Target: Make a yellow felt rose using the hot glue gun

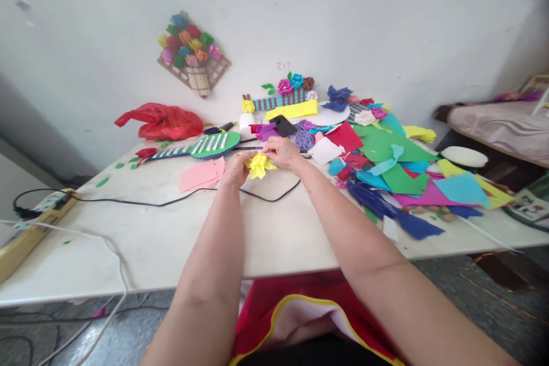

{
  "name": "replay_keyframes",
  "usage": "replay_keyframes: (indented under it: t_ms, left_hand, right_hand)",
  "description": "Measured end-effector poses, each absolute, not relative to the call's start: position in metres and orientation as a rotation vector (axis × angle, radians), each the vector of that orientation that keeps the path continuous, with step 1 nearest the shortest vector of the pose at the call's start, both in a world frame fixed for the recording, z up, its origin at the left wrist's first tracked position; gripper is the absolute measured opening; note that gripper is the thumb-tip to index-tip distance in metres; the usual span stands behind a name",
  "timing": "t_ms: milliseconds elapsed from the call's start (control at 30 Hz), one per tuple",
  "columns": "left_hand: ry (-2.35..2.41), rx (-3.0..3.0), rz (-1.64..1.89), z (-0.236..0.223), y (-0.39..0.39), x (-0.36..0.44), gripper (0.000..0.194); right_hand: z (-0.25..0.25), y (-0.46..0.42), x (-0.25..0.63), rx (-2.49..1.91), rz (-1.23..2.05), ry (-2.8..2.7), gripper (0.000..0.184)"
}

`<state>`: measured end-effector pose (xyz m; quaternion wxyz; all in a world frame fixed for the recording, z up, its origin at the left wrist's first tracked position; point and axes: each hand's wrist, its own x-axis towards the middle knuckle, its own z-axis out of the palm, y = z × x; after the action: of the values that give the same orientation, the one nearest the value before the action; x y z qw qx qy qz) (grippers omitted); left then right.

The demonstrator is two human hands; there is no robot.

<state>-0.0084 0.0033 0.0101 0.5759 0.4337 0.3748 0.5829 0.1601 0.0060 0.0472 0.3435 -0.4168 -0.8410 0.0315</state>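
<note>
Between my two hands is a yellow crepe paper flower [258,166], held just above the white table. My left hand [237,168] closes on its left side, fingers partly hidden by the petals. My right hand [282,152] pinches the flower's upper right edge. Pink paper sheets [201,175] lie left of my left hand. Behind my hands are a dark phone [283,126], a bundle of purple yarn [303,138] and a folded yellow paper strip [291,110].
A black cable [150,203] crosses the table [283,234] below my hands. Coloured paper scraps [394,148] pile up at the right. At the left are a green decorated paddle shape [214,144], a red plastic bag [160,121] and a power strip [38,223].
</note>
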Motion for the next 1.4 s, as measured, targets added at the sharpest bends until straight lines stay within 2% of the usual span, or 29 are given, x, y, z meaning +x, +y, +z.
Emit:
replay_keyframes:
  t_ms: [533, 767, 1400]
  left_hand:
    - [0.873, 1.091, 1.379, 0.011, 0.002, -0.010, 0.032]
    - [0.861, 1.174, 1.357, 0.008, 0.004, -0.013, 0.033]
    - [0.893, 1.278, 1.250, 0.011, -0.002, -0.017, 0.050]
  right_hand:
    - [0.045, 0.009, 0.164, -1.066, 0.168, -2.176, 0.015]
    - [0.040, 0.019, 0.174, -1.031, 0.286, -2.199, 0.022]
    - [0.049, 0.007, 0.177, -1.096, 0.003, -2.299, 0.025]
